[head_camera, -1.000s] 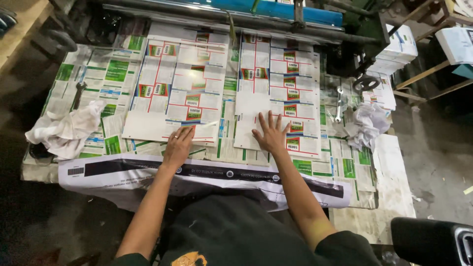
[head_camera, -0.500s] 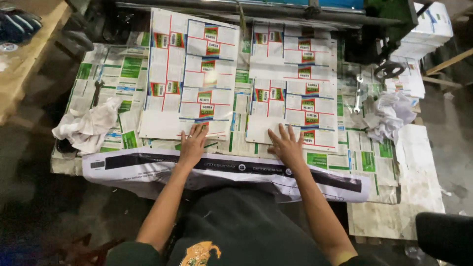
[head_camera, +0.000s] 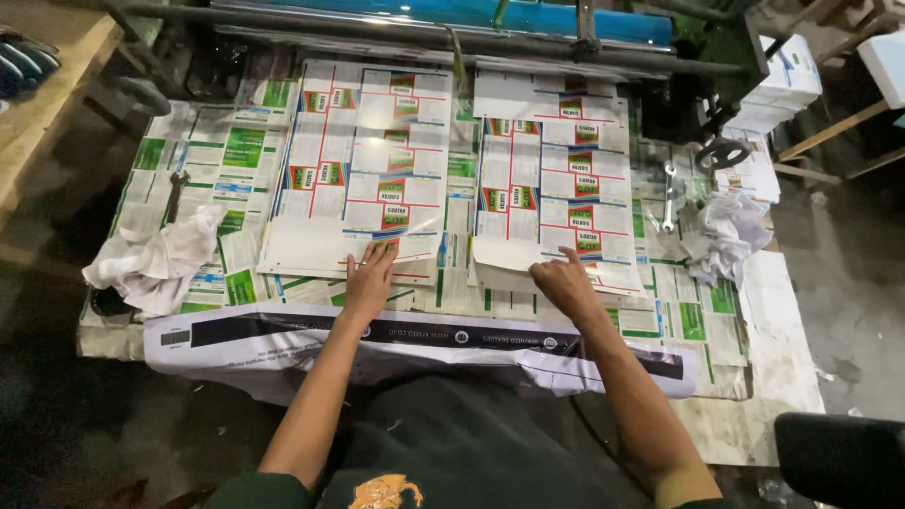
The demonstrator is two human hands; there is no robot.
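Observation:
Two stacks of printed sheets with red, green and white panels lie side by side on a worktable covered in green-and-white printed paper [head_camera: 226, 160]. My left hand [head_camera: 368, 278] rests flat, fingers apart, on the near edge of the left stack [head_camera: 363, 160]. My right hand [head_camera: 564, 280] sits at the near left corner of the right stack [head_camera: 556, 179], fingers curled around the lifted edge of the sheets, index finger stretched forward.
A crumpled white rag [head_camera: 156, 259] and a wrench [head_camera: 175, 193] lie at the left; another rag [head_camera: 726, 236] and a wrench [head_camera: 667, 200] at the right. A machine bar [head_camera: 424, 33] runs along the back. White boxes [head_camera: 778, 85] stand at the far right.
The view has shifted and come closer. My right hand went from lying flat on the right stack to curling at its near corner. My left hand stays on the left stack.

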